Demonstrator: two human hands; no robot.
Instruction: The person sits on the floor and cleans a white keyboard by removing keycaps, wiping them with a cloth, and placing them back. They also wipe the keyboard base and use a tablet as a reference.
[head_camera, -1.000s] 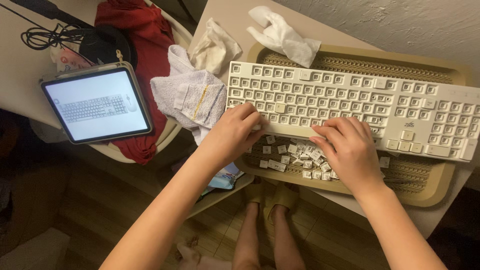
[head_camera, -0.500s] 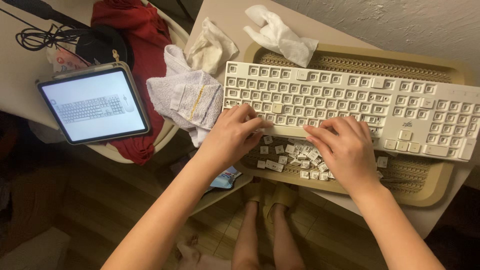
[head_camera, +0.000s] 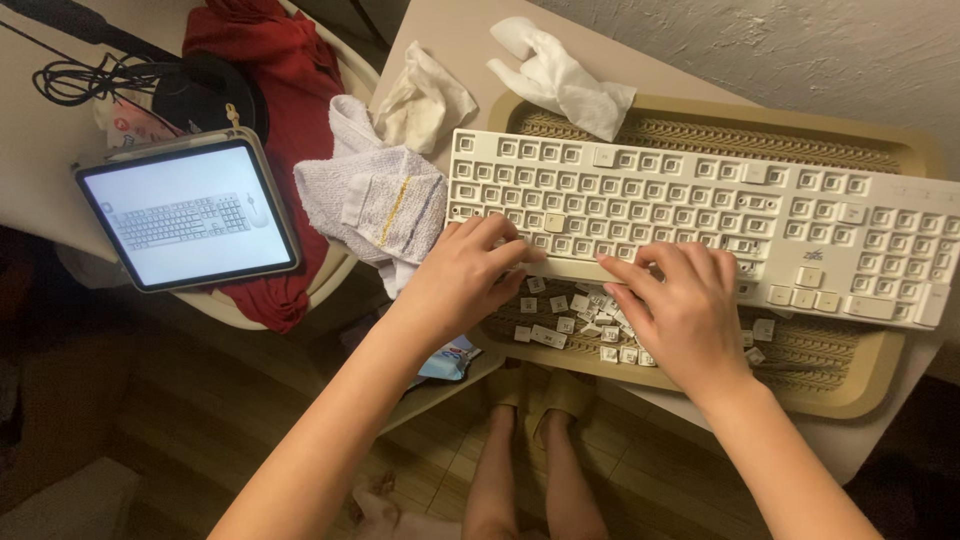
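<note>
Resting w/ fingers loosely spread on keyboard (head_camera: 700, 210) front edge, both hands (head_camera: 470, 272) partly hide loose keycaps (head_camera: 570, 320) below.

A cream keyboard stripped of most keycaps (head_camera: 700, 215) lies across a tan woven tray (head_camera: 850, 385), its near edge under the fingers (head_camera: 510, 245) of both hands. Loose white keycaps (head_camera: 580, 315) sit in the tray just below those fingers, between the hands. Left of the fingers lies a folded white towel (head_camera: 375, 205), further left a grey-cased tablet (head_camera: 185, 215), and beyond the fingers a crumpled white tissue (head_camera: 560, 75).
</note>
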